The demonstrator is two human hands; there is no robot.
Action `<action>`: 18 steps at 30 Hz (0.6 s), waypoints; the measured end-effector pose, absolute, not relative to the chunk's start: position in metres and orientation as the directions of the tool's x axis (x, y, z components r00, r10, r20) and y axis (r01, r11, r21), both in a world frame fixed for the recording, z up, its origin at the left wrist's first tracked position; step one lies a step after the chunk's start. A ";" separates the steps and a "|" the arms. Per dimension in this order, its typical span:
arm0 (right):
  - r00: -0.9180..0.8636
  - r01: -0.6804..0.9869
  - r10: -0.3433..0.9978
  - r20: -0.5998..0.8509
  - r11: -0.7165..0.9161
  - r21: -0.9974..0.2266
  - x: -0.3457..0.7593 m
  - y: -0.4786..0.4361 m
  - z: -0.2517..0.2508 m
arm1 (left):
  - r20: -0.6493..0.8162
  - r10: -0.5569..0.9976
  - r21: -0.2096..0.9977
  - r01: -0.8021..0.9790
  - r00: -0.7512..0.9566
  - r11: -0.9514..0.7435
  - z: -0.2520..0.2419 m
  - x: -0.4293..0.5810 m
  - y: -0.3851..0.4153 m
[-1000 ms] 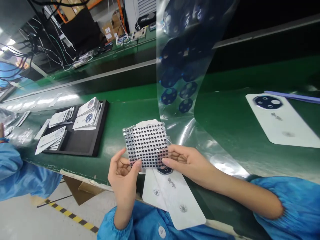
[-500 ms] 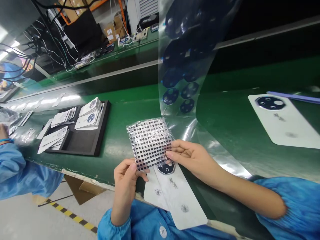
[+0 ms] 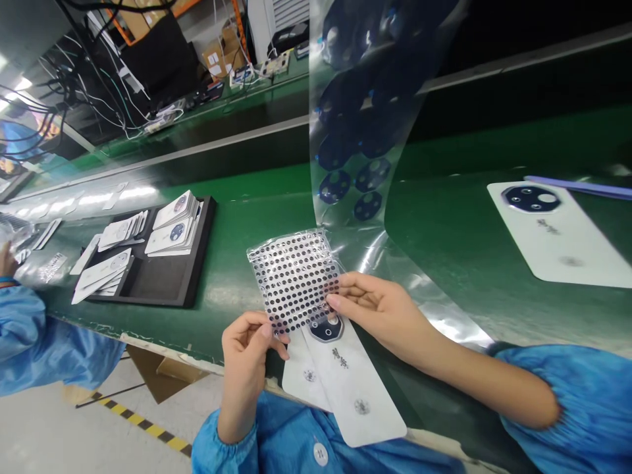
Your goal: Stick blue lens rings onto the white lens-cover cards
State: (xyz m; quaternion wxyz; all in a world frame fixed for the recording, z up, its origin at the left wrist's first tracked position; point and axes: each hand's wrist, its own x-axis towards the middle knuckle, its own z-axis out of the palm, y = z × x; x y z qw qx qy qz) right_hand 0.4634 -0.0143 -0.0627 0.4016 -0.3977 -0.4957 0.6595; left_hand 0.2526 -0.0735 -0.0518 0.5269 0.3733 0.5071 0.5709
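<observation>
One clear sheet (image 3: 296,280), dot rows seemingly near-complete, is pinched by left-hand grip (image 3: 247,350) and right-hand grip (image 3: 382,305) over two white panels (image 3: 360,378) at the counter (image 3: 232,263), the upper's dark lens piece (image 3: 320,332) fitted, the lower's top hidden.

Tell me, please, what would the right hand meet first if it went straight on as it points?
Past the dotted sheet it holds, the right hand would probably meet the black tray, though height is unclear.
</observation>
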 end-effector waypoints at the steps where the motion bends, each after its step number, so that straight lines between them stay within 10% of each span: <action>1: -0.321 -0.108 0.941 -0.104 -0.146 -0.983 0.462 -0.016 -0.064 | -0.110 0.982 0.974 -0.212 -0.156 0.076 -0.052 0.252 -0.074; 6: 0.022 0.253 0.903 0.429 0.410 -0.876 0.462 -0.024 -0.066 | -0.047 0.983 0.993 -0.113 -0.175 0.028 -0.044 0.261 -0.077; 9: -0.127 0.350 0.685 0.717 0.708 -0.614 0.464 -0.030 -0.060 | 0.096 0.961 0.991 0.115 -0.258 -0.068 -0.033 0.279 -0.078; 18: -0.204 0.268 0.664 0.719 0.745 -0.611 0.462 -0.036 -0.055 | 0.398 0.886 0.788 0.584 -0.241 -0.195 -0.043 0.309 -0.084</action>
